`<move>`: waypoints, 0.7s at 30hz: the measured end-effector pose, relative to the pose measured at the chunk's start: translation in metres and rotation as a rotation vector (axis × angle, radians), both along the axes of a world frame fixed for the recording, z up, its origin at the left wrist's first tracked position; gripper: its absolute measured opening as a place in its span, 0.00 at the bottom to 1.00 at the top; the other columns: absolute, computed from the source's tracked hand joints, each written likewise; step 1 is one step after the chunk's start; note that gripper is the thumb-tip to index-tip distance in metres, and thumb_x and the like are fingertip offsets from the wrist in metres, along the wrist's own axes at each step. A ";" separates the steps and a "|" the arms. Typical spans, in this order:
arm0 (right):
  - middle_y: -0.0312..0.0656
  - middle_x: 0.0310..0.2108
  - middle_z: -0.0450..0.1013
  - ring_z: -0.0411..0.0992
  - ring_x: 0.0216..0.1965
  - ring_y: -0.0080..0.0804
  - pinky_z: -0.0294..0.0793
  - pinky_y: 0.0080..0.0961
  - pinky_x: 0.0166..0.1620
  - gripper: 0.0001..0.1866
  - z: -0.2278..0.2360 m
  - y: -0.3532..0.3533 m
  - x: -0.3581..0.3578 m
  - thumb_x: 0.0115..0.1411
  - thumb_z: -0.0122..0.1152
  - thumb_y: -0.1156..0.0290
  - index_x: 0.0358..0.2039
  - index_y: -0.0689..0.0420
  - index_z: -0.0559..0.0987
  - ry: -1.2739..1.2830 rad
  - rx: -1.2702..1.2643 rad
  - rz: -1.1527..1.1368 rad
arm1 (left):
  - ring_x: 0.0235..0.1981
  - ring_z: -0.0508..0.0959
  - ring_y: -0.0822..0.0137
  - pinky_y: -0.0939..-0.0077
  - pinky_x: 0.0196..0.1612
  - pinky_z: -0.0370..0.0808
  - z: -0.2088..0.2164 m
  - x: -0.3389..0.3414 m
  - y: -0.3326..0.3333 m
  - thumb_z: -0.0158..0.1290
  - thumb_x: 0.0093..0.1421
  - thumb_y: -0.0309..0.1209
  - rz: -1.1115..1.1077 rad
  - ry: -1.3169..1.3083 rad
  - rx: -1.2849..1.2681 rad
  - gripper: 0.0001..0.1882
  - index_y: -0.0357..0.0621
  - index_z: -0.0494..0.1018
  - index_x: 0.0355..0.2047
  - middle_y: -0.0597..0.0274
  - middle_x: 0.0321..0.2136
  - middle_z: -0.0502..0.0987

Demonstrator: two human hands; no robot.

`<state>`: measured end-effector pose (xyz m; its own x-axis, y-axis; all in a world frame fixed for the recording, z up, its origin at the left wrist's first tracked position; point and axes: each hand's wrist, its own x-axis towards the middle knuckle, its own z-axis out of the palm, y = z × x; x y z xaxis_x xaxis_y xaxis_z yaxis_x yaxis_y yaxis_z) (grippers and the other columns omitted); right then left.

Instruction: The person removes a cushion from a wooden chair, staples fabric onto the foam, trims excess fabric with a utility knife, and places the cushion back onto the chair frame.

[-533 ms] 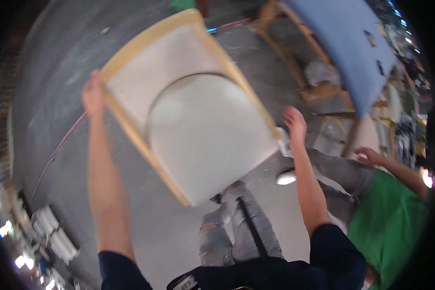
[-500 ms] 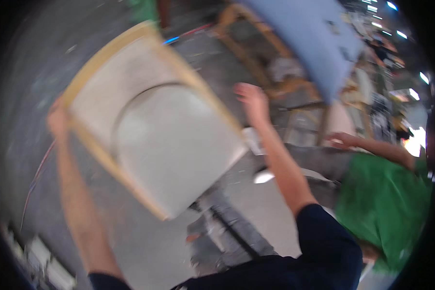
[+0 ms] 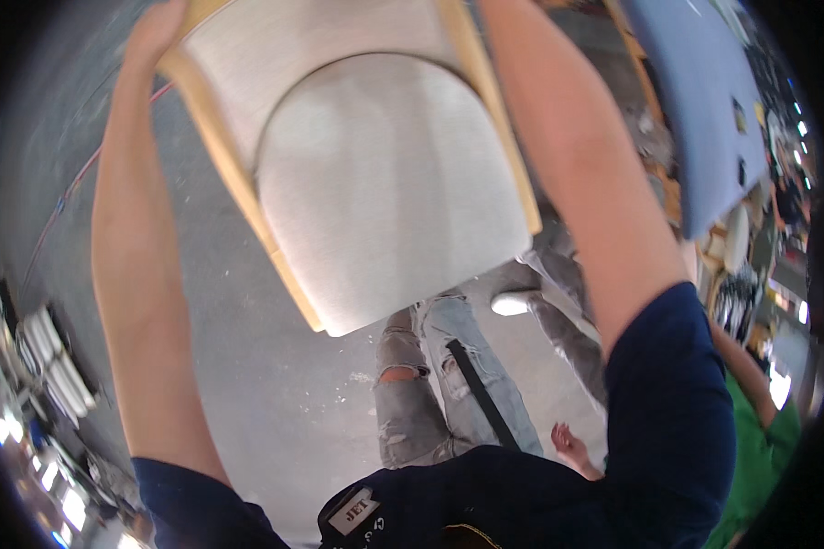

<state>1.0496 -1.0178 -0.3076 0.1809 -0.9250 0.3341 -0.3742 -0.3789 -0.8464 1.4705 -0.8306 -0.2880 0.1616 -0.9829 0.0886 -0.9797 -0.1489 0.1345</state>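
Observation:
I hold a chair (image 3: 384,192) up close in front of me; it has a pale wooden frame (image 3: 220,174) and a grey upholstered seat and back. My left hand (image 3: 158,35) grips the frame's far left corner at the picture's top edge. My right forearm (image 3: 577,183) runs up along the chair's right side, and the hand itself is cut off by the top edge. Below the chair I see my legs in torn grey jeans (image 3: 430,384).
A person in a green shirt (image 3: 751,439) crouches at the right, one leg and a white shoe (image 3: 513,300) stretched over the grey concrete floor (image 3: 275,403). A blue panel (image 3: 705,110) on wooden frames leans at the upper right. White stacked items (image 3: 50,357) lie at the left.
The chair has come up and much closer to my head, filling the upper picture. Both arms are raised higher, and my right hand has left the view.

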 end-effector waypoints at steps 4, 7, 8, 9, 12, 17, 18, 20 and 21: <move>0.48 0.29 0.81 0.77 0.32 0.41 0.74 0.39 0.37 0.18 -0.022 0.001 0.000 0.64 0.57 0.60 0.30 0.64 0.83 -0.089 -0.045 0.055 | 0.44 0.82 0.38 0.47 0.48 0.78 -0.004 -0.047 0.012 0.43 0.69 0.38 0.077 -0.171 -0.004 0.18 0.40 0.79 0.45 0.32 0.40 0.81; 0.45 0.31 0.81 0.76 0.35 0.36 0.73 0.35 0.41 0.18 -0.022 -0.006 0.003 0.64 0.56 0.60 0.34 0.65 0.84 -0.150 -0.059 0.088 | 0.41 0.83 0.38 0.44 0.45 0.79 -0.002 -0.058 0.021 0.41 0.68 0.37 0.047 -0.348 -0.025 0.18 0.40 0.79 0.40 0.33 0.38 0.81; 0.44 0.32 0.81 0.75 0.36 0.34 0.73 0.34 0.42 0.18 -0.025 -0.007 -0.002 0.65 0.56 0.60 0.35 0.65 0.84 -0.156 -0.054 0.077 | 0.40 0.83 0.38 0.43 0.45 0.79 -0.006 -0.060 0.020 0.41 0.68 0.37 0.045 -0.378 -0.061 0.18 0.40 0.78 0.39 0.34 0.37 0.81; 0.43 0.32 0.81 0.75 0.37 0.33 0.72 0.33 0.43 0.18 -0.022 -0.011 -0.008 0.65 0.56 0.61 0.36 0.65 0.84 -0.164 -0.066 0.064 | 0.39 0.83 0.37 0.42 0.44 0.80 -0.007 -0.060 0.017 0.41 0.67 0.37 0.044 -0.409 -0.097 0.18 0.40 0.78 0.37 0.34 0.36 0.81; 0.40 0.34 0.81 0.73 0.40 0.28 0.72 0.29 0.47 0.19 -0.027 -0.011 -0.013 0.65 0.55 0.61 0.39 0.65 0.85 -0.193 -0.061 0.074 | 0.39 0.83 0.38 0.42 0.43 0.80 -0.015 -0.072 0.014 0.42 0.67 0.36 0.140 -0.349 -0.132 0.16 0.41 0.77 0.37 0.35 0.36 0.81; 0.40 0.33 0.81 0.73 0.38 0.26 0.72 0.28 0.45 0.19 -0.035 -0.020 -0.018 0.65 0.55 0.60 0.39 0.64 0.85 -0.259 -0.123 0.150 | 0.37 0.83 0.39 0.45 0.40 0.81 -0.005 -0.077 0.025 0.44 0.67 0.34 0.073 -0.430 -0.119 0.13 0.42 0.77 0.36 0.37 0.33 0.81; 0.40 0.32 0.81 0.73 0.38 0.26 0.72 0.27 0.45 0.20 -0.041 -0.017 -0.023 0.65 0.55 0.59 0.39 0.64 0.85 -0.248 -0.099 0.156 | 0.37 0.83 0.39 0.45 0.40 0.81 -0.003 -0.075 0.027 0.45 0.67 0.34 0.038 -0.466 -0.109 0.13 0.42 0.77 0.37 0.37 0.32 0.81; 0.40 0.31 0.81 0.73 0.38 0.25 0.72 0.27 0.45 0.20 -0.026 -0.014 -0.017 0.65 0.55 0.59 0.39 0.64 0.85 -0.230 -0.087 0.140 | 0.36 0.83 0.39 0.44 0.38 0.81 -0.004 -0.080 0.028 0.45 0.67 0.35 0.096 -0.467 -0.133 0.13 0.41 0.76 0.37 0.37 0.32 0.81; 0.40 0.31 0.80 0.73 0.38 0.25 0.72 0.27 0.45 0.20 -0.020 -0.001 -0.016 0.65 0.55 0.59 0.39 0.64 0.85 -0.218 -0.073 0.115 | 0.35 0.83 0.39 0.44 0.38 0.81 -0.005 -0.080 0.031 0.45 0.67 0.35 0.131 -0.470 -0.137 0.13 0.41 0.76 0.38 0.37 0.32 0.81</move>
